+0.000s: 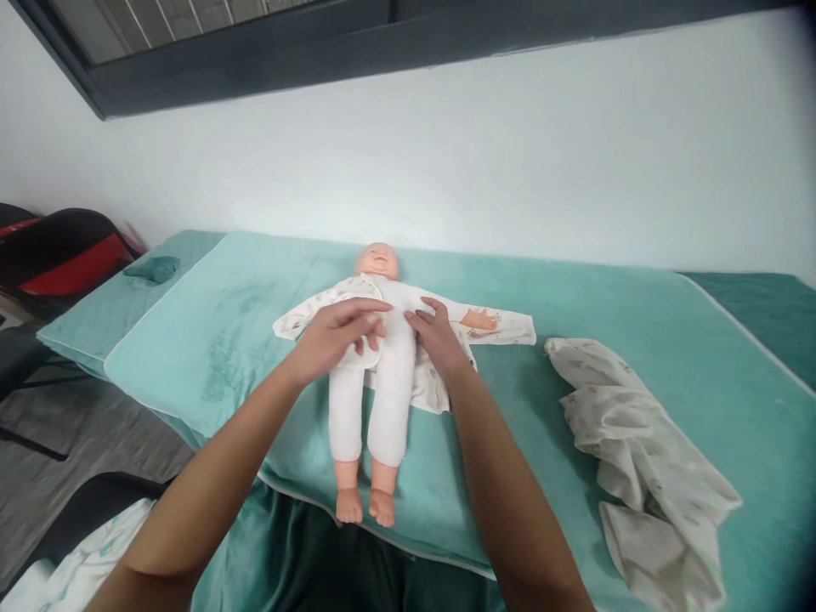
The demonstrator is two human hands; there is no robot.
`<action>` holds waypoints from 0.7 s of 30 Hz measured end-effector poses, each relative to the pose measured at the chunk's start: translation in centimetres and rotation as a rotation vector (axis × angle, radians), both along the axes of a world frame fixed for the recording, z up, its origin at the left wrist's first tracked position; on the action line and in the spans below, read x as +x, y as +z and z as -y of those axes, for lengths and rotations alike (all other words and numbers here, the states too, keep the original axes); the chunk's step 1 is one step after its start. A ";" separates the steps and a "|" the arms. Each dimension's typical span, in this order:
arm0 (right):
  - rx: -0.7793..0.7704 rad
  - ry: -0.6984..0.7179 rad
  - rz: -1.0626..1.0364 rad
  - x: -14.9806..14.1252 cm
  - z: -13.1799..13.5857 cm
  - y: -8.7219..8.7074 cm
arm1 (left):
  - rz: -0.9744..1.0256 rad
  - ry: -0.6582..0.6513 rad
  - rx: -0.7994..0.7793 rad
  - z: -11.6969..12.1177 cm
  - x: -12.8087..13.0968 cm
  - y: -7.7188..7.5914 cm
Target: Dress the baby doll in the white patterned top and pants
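A baby doll (382,382) lies on its back on a teal blanket (242,323), head toward the wall, bare feet toward me. It wears white leggings and lies on an unfastened white printed top (503,325) spread out under it. My left hand (337,336) rests on the doll's belly, fingers together over the top's left flap. My right hand (437,333) lies flat on the doll's right side, fingers stretched on the fabric.
A crumpled white printed garment (637,442) lies on the blanket to the right. A small teal cloth (153,269) sits at the far left end. A red and black chair (64,251) stands at the left. More white fabric (76,565) lies lower left.
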State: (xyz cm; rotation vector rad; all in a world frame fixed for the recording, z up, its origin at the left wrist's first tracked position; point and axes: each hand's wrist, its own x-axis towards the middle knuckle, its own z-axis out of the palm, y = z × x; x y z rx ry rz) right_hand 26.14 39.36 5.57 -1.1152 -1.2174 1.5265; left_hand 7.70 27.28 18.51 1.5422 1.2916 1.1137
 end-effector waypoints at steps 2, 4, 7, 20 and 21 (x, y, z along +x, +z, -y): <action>0.003 0.007 -0.020 0.4 0.0 0.0 | -0.011 0.336 0.071 1.5 -2.1 -3.1; 0.018 -0.001 -0.024 0.5 0.0 0.0 | -0.113 0.479 0.062 2.9 -4.3 -6.8; 0.039 -0.035 0.058 0.5 0.0 0.0 | -0.201 0.370 -0.058 5.0 -5.9 -11.4; -0.074 0.116 -0.108 -0.3 0.8 0.3 | -0.337 0.533 0.052 5.7 -3.5 -14.7; -0.081 0.143 -0.162 -0.4 0.9 0.4 | -0.312 0.541 0.066 6.3 -3.4 -14.8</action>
